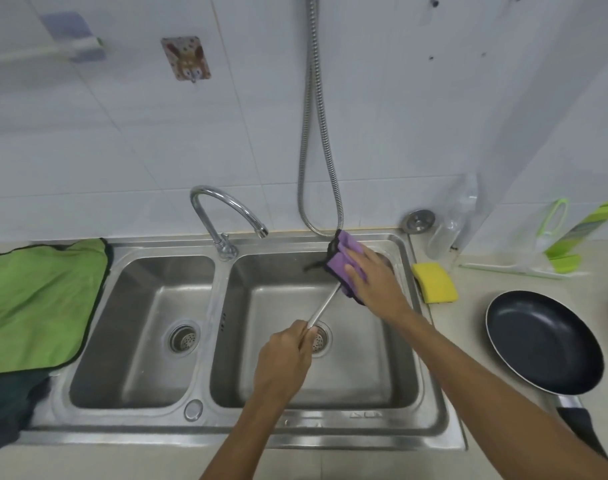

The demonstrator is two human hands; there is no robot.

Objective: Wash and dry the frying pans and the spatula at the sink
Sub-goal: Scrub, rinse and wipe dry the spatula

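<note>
My left hand (284, 355) grips the metal handle of the spatula (325, 304) over the right basin of the steel double sink (223, 320). The spatula slants up to the right, and its blade is hidden inside a purple cloth (344, 259). My right hand (373, 277) presses that cloth around the blade. A black frying pan (541, 341) lies face up on the counter to the right of the sink, its handle pointing toward me. No other pan shows fully in view.
A chrome tap (223, 216) stands behind the divider, its spout over the right basin. A metal hose (316, 133) hangs down the tiled wall. A yellow sponge (434, 282) lies on the sink's right rim. A green towel (39, 303) covers the left counter. A green rack (569, 244) stands at back right.
</note>
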